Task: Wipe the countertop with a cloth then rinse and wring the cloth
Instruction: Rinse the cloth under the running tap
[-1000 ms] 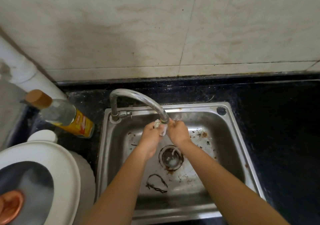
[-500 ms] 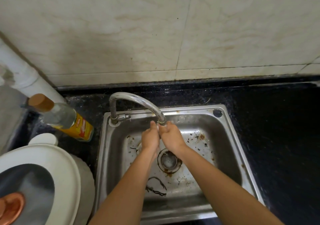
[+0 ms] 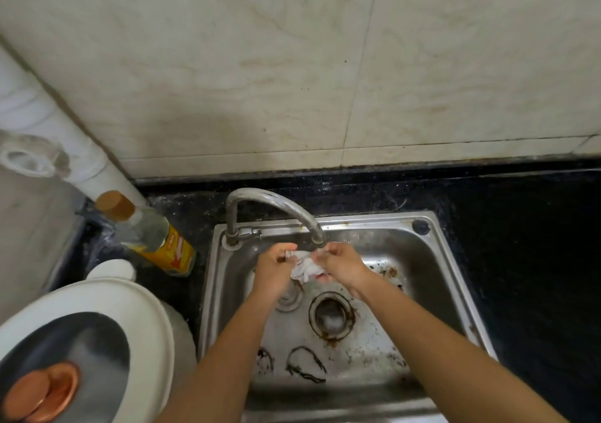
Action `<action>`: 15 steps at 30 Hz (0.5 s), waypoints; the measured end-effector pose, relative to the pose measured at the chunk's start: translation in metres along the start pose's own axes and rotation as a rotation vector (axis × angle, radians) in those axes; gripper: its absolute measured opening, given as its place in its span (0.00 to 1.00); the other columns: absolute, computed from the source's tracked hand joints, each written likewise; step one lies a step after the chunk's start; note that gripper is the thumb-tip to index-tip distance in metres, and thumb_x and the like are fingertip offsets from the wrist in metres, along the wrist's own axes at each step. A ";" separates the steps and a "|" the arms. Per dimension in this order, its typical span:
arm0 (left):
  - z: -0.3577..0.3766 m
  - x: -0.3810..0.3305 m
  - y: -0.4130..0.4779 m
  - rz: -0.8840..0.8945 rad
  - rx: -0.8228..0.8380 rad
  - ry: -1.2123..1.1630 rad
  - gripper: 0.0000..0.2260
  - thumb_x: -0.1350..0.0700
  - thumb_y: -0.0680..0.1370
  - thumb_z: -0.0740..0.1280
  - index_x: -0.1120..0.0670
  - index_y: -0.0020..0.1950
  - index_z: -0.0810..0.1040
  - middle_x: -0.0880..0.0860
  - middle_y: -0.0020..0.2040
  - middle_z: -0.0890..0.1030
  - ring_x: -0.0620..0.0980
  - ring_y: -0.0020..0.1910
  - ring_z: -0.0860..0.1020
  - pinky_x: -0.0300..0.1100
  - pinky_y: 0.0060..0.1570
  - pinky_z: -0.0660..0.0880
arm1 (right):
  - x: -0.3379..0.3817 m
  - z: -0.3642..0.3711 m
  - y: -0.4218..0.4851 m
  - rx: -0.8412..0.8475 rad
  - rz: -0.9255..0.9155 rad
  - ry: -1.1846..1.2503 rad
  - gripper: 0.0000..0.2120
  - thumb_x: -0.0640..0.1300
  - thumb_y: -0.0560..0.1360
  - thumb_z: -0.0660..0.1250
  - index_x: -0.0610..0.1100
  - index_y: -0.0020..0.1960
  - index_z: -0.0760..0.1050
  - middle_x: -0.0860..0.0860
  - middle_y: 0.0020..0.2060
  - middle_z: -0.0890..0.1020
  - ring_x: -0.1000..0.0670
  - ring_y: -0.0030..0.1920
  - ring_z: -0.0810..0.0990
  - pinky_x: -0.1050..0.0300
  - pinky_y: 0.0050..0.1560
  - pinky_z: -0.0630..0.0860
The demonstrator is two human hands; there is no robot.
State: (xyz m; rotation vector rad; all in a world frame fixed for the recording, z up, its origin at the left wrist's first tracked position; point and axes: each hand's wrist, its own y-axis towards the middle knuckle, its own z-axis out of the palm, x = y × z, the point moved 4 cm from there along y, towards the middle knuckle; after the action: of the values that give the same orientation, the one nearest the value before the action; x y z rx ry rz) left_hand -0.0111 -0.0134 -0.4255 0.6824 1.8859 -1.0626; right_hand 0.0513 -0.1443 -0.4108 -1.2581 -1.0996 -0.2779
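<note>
**Over the basin: cloth bunched under the spout**

Nearest the camera, two bare forearms reach forward over the front edge of the steel sink [image 3: 367, 219]. Its floor carries rust stains, dark stringy scraps [image 3: 305, 365] and an open drain [image 3: 331, 317].

Above the drain, the left hand [image 3: 273, 268] and right hand [image 3: 341, 265] meet just below the mouth of the tap [image 3: 276, 203]. Each has its fingers curled in, gripping an end of the white cloth [image 3: 305, 268], which hangs crumpled between them. I cannot tell whether water is running.

This looks like the rinse, or the start of the wring, so the task seems well along. The next move probably calls for twisting the hands in opposite directions while keeping the cloth over the basin, so that the water falls into the drain.

The spout sits very close above the knuckles and leaves little room to lift.

At the left, a white appliance lid with a copper knob [image 3: 42, 393] and a yellow-labelled bottle [image 3: 156, 237] crowd the black countertop [image 3: 520, 260]. Behind them are a white pipe [image 3: 81, 149] and the tiled wall [image 3: 227, 81].
</note>
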 end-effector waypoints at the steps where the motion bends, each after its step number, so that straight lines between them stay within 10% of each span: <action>1: -0.005 0.000 0.001 0.009 -0.058 0.011 0.09 0.63 0.76 0.67 0.52 0.53 0.78 0.56 0.52 0.82 0.52 0.48 0.80 0.48 0.52 0.77 | 0.001 0.000 -0.002 0.003 0.003 0.060 0.01 0.35 0.77 0.67 0.37 0.48 0.75 0.41 0.45 0.82 0.48 0.41 0.81 0.57 0.38 0.82; 8: -0.030 -0.004 0.014 0.163 -0.249 0.581 0.22 0.59 0.80 0.62 0.58 0.73 0.63 0.58 0.69 0.68 0.57 0.63 0.73 0.48 0.61 0.70 | 0.006 -0.003 -0.005 0.004 0.022 0.106 0.16 0.33 0.74 0.70 0.30 0.59 0.73 0.37 0.55 0.81 0.48 0.45 0.81 0.59 0.39 0.82; 15: -0.044 -0.008 0.047 0.308 -0.062 1.041 0.13 0.60 0.79 0.62 0.56 0.63 0.73 0.55 0.62 0.75 0.51 0.59 0.76 0.42 0.59 0.72 | 0.009 -0.006 -0.006 -0.007 0.019 0.060 0.07 0.34 0.76 0.68 0.38 0.54 0.74 0.44 0.45 0.79 0.50 0.37 0.80 0.63 0.34 0.80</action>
State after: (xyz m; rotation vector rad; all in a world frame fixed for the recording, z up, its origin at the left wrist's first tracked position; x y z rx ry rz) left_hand 0.0114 0.0474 -0.4251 1.6403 2.5027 -0.4367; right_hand 0.0550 -0.1484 -0.3996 -1.2584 -1.0362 -0.3036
